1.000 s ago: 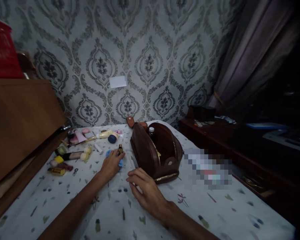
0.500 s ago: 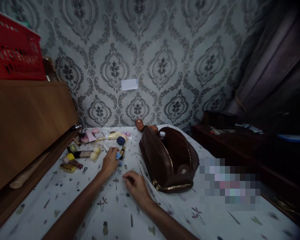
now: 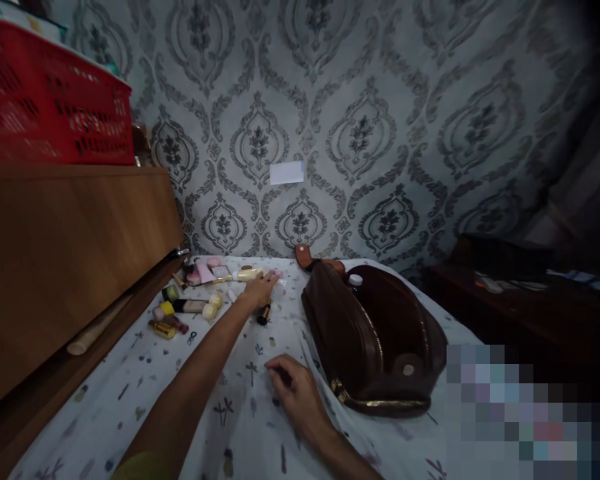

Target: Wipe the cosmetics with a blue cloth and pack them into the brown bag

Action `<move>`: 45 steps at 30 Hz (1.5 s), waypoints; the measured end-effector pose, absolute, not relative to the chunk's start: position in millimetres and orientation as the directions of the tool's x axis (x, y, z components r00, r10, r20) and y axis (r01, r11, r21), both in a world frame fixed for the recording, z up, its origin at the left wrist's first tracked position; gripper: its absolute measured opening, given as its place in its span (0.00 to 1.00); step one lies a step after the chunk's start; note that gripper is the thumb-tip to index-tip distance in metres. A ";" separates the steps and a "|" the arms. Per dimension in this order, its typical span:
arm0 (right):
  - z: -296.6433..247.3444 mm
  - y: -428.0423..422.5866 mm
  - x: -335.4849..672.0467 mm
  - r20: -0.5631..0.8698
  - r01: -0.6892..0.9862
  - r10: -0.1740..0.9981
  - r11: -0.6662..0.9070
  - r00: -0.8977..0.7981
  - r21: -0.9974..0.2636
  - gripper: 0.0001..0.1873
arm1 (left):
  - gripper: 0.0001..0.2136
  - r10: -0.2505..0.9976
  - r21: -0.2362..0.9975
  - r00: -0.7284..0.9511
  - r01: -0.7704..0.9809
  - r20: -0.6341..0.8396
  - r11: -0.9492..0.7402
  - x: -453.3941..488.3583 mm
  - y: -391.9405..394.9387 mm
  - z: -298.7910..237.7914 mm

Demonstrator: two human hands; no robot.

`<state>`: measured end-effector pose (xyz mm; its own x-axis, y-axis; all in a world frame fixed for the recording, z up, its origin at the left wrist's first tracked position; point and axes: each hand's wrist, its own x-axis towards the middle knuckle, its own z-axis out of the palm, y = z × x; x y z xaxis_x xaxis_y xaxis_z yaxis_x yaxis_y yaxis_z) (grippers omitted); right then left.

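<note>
My left hand (image 3: pixel 260 291) is stretched far forward, back up, over small cosmetics near the wall. Its fingertips lie by a pink item (image 3: pixel 275 274) and a cream tube (image 3: pixel 245 273). The light is too dim to show whether it holds anything. A small dark bottle with a gold band (image 3: pixel 264 314) lies just below that hand. My right hand (image 3: pixel 293 387) rests on the printed sheet (image 3: pixel 210 407) with fingers curled in, left of the open brown leather bag (image 3: pixel 380 333). A white-capped bottle (image 3: pixel 355 280) stands inside the bag.
More cosmetics lie at the left: pink pieces (image 3: pixel 203 270), a dark tube with cream balls (image 3: pixel 193 307), a gold item (image 3: pixel 161 328). A wooden cabinet (image 3: pixel 70 253) with a red crate (image 3: pixel 50 100) on top bounds the left. A dark side table (image 3: pixel 520 293) stands right.
My left hand has moved forward from the blue pieces to the items near the wall. My right hand has curled its fingers. The view has swung left and closer.
</note>
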<state>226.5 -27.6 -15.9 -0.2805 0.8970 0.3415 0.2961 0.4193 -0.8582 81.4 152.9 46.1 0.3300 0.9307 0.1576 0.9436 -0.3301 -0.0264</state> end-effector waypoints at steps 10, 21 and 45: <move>-16.7 -28.0 227.3 0.336 0.312 0.890 0.428 -0.307 -0.848 0.12 | 0.31 0.954 -0.078 0.254 0.966 0.160 -0.245 65.8 115.1 51.6; -12.7 -29.8 226.7 0.356 0.324 0.880 0.452 -0.313 -0.831 0.12 | 0.28 0.944 -0.049 0.247 0.969 0.219 -0.242 43.9 53.5 57.4; -9.0 -41.2 226.3 0.372 0.438 0.877 0.476 -0.305 -0.763 0.15 | 0.37 0.819 -0.030 0.319 0.937 0.476 -0.347 21.6 36.6 -9.9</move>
